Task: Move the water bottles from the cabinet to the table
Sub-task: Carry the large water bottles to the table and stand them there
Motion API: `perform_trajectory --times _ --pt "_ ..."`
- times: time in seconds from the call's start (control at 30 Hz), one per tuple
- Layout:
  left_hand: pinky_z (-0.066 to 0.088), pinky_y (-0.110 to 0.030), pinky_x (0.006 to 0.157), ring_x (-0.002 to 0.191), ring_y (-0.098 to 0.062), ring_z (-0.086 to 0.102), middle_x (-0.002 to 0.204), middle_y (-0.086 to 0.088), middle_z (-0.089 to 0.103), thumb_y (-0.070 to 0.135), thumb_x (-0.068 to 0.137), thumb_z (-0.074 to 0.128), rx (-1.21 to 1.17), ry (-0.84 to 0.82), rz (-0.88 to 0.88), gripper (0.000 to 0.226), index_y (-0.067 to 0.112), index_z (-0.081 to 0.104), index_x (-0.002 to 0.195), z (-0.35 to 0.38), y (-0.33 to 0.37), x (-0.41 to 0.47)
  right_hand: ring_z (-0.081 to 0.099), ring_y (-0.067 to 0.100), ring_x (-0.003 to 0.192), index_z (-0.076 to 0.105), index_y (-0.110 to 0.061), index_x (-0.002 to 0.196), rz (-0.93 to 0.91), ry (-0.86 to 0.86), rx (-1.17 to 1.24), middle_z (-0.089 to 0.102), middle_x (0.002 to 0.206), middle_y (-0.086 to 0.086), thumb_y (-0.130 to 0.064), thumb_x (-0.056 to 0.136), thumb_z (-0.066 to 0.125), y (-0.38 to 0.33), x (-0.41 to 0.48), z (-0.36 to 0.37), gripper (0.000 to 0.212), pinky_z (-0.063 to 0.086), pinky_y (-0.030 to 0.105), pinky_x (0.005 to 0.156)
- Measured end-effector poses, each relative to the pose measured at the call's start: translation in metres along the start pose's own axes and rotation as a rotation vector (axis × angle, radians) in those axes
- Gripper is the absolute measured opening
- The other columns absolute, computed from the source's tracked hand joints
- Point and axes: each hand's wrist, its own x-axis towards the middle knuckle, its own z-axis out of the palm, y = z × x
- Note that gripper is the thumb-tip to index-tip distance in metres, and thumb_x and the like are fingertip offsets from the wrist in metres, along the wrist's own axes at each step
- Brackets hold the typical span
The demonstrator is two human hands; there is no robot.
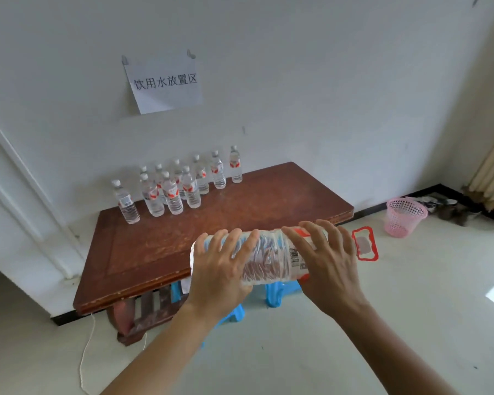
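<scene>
**Clear plastic bottle in both hands, near the table**

A big bottle [268, 258] of water lies on its side in the air, just over the front edge of the brown wooden table [240, 201]. The left grip [223, 260] wraps round its bottom end. The right grip [325, 260] wraps round the label end, next to the red handle [365, 243]. Both grips are closed on this bottle. The cabinet is not in view.

To do this step well, I think the person should carry the bottle further over the table and tip it up so the bottom end points down. Then set it on the bare wood in front of the small bottles [190, 192], not too close, so none get knocked over. It looks heavy, so both grips should hold on until it stands by itself.

Now count. There is one big bottle. There are ten small bottles, all standing up near the wall side of the table. There is one table, one paper sign [163, 84] on the wall and one pink basket [404, 218] on the floor. Blue stools [280, 293] peek out under the table, too hidden to count.
</scene>
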Motion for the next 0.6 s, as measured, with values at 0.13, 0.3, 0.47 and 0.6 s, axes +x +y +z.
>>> perform_trajectory --times 0.13,0.3,0.47,0.6 --pt "0.040 -0.056 0.098 0.114 -0.030 0.057 0.127 -0.005 0.059 0.048 0.060 0.085 0.045 -0.016 0.000 0.093 0.023 0.051 0.142 0.075 -0.022 0.082 0.048 0.037 0.128 0.048 -0.035 0.142 -0.002 -0.021 0.017 0.050 0.137 0.003 -0.027 0.045 0.099 0.058 0.081 0.062 0.110 0.040 0.063 0.106" --pt "0.041 -0.053 0.097 0.112 -0.029 0.057 0.125 -0.003 0.059 0.045 0.058 0.088 0.069 -0.036 -0.017 0.096 0.022 0.050 0.142 0.134 -0.047 0.151 0.047 0.033 0.128 0.045 -0.037 0.143 -0.049 -0.073 0.041 0.050 0.137 0.002 -0.019 0.042 0.094 0.108 0.163 0.118 0.114 0.039 0.059 0.107" --pt "0.038 -0.051 0.098 0.113 -0.029 0.058 0.125 -0.004 0.059 0.039 0.054 0.091 0.106 -0.055 -0.149 0.095 0.020 0.055 0.139 0.181 -0.094 0.213 0.047 0.033 0.128 0.047 -0.037 0.142 -0.153 -0.074 0.085 0.054 0.137 0.003 -0.015 0.045 0.087 0.132 0.268 0.169 0.107 0.037 0.056 0.104" --pt "0.038 -0.048 0.097 0.110 -0.025 0.058 0.120 0.000 0.058 0.041 0.055 0.090 0.098 -0.073 -0.202 0.091 0.019 0.056 0.137 0.219 -0.139 0.232 0.047 0.033 0.126 0.049 -0.036 0.141 -0.221 -0.102 0.106 0.055 0.136 0.004 -0.015 0.045 0.087 0.124 0.324 0.218 0.105 0.037 0.056 0.103"
